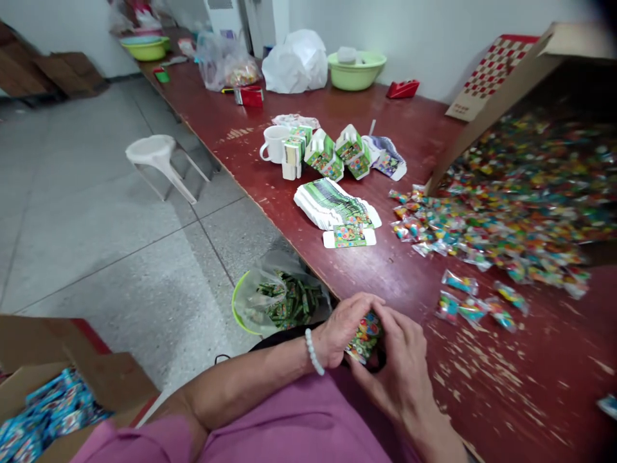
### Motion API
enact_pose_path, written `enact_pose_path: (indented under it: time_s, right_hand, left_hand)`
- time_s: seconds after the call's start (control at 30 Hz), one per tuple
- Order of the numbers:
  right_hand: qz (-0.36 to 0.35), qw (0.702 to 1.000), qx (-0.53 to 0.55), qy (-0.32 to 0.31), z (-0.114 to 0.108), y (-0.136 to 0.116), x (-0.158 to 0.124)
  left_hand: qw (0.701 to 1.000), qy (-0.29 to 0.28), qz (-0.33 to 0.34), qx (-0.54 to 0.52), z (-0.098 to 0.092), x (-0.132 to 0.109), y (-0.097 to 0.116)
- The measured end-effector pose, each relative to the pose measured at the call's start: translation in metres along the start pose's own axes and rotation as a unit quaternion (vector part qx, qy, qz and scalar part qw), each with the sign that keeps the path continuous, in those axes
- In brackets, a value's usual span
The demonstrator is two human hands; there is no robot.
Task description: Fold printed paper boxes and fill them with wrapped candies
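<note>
Close to my body, at the table's front edge, a small green printed carton (pixel 365 339) is between my two hands. My left hand (pixel 340 329), with a pale bead bracelet at its wrist, wraps the carton from the left. From the other side my right hand (pixel 405 350) curls round it, and the fingers hide part of the carton. Farther up the table lies a fanned stack of flat green-and-white cartons (pixel 335 204), with one flat carton (pixel 349 237) at its near end. Several small candy packets (pixel 473 311) lie on the table to the right of my hands.
A tipped cardboard box (pixel 486 109) spills a heap of candy packets (pixel 506 218) at right. Behind the fanned cartons stand a white mug (pixel 274 144) and bundled cartons (pixel 322 153). Below the edge is a bagged tub (pixel 241 307) of green cartons. A white stool (pixel 159 154) stands left.
</note>
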State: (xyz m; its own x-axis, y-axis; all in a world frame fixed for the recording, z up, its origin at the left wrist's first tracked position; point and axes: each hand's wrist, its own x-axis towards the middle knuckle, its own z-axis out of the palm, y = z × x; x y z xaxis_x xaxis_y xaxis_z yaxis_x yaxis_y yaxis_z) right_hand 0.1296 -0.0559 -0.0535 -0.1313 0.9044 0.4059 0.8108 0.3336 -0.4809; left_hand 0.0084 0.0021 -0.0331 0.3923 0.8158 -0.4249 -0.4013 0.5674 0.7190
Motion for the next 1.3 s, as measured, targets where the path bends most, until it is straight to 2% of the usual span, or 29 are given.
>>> enact_pose_path:
  time_s: [0.07, 0.17, 0.23, 0.3, 0.37, 0.47, 0.57, 0.63, 0.67, 0.73, 0.83, 0.93, 1.03, 1.07, 1.1, 1.2, 1.23, 1.27, 1.3]
  right_hand:
    - [-0.009, 1.0, 0.009, 0.008, 0.007, -0.005, 0.008]
    - [-0.016, 0.998, 0.059, -0.031, 0.018, -0.013, 0.017]
    - [-0.023, 0.992, 0.098, -0.071, 0.023, -0.016, 0.02]
    - [-0.014, 0.988, 0.125, -0.085, 0.024, -0.014, 0.025]
    - [0.018, 0.989, 0.139, -0.054, 0.025, -0.004, 0.035]
    - [0.083, 0.986, 0.146, 0.022, 0.03, 0.024, 0.065]
    - [0.132, 0.983, 0.118, 0.042, 0.039, 0.053, 0.108]
    - [0.183, 0.981, 0.051, 0.024, 0.046, 0.063, 0.134]
    - [0.2, 0.979, 0.034, 0.023, 0.049, 0.066, 0.144]
    - [0.228, 0.973, 0.01, 0.016, 0.054, 0.067, 0.156]
    - [0.264, 0.964, 0.018, 0.017, 0.06, 0.067, 0.16]
    - [0.302, 0.944, 0.117, 0.056, 0.059, 0.071, 0.155]
    - [0.298, 0.928, 0.213, 0.067, 0.047, 0.072, 0.145]
    - [0.284, 0.923, 0.251, 0.065, 0.039, 0.071, 0.14]
    - [0.26, 0.911, 0.312, 0.065, 0.03, 0.068, 0.135]
    - [0.21, 0.873, 0.439, 0.021, 0.001, 0.052, 0.12]
    - [0.205, 0.867, 0.454, -0.002, -0.008, 0.045, 0.117]
    - [0.202, 0.862, 0.464, -0.025, -0.015, 0.036, 0.114]
    - [0.202, 0.856, 0.472, -0.051, -0.021, 0.028, 0.111]
  left_hand:
    - [1.0, 0.001, -0.016, -0.001, -0.007, -0.001, 0.006]
    - [1.0, 0.012, -0.017, 0.012, -0.028, -0.008, 0.015]
    - [0.996, 0.032, 0.017, 0.077, -0.049, -0.014, 0.022]
    - [0.977, 0.08, 0.057, 0.189, -0.072, -0.021, 0.029]
    - [0.923, 0.145, 0.107, 0.339, -0.093, -0.023, 0.037]
    - [0.798, 0.211, 0.201, 0.528, -0.108, -0.011, 0.05]
    - [0.664, 0.233, 0.29, 0.648, -0.098, 0.02, 0.064]
    - [0.604, 0.258, 0.275, 0.702, -0.083, 0.046, 0.073]
    - [0.59, 0.267, 0.252, 0.719, -0.076, 0.059, 0.077]
    - [0.6, 0.269, 0.213, 0.722, -0.067, 0.08, 0.084]
    - [0.631, 0.263, 0.182, 0.707, -0.066, 0.096, 0.091]
    - [0.673, 0.231, 0.158, 0.685, -0.073, 0.091, 0.094]
    - [0.72, 0.155, 0.136, 0.663, -0.076, 0.07, 0.097]
    - [0.738, 0.12, 0.129, 0.651, -0.075, 0.061, 0.099]
    - [0.769, 0.071, 0.12, 0.624, -0.074, 0.052, 0.101]
    - [0.89, -0.141, 0.043, 0.432, -0.068, 0.032, 0.104]
    - [0.911, -0.21, 0.006, 0.354, -0.065, 0.028, 0.104]
    - [0.918, -0.264, -0.032, 0.293, -0.063, 0.025, 0.101]
    - [0.919, -0.293, -0.063, 0.256, -0.06, 0.023, 0.097]
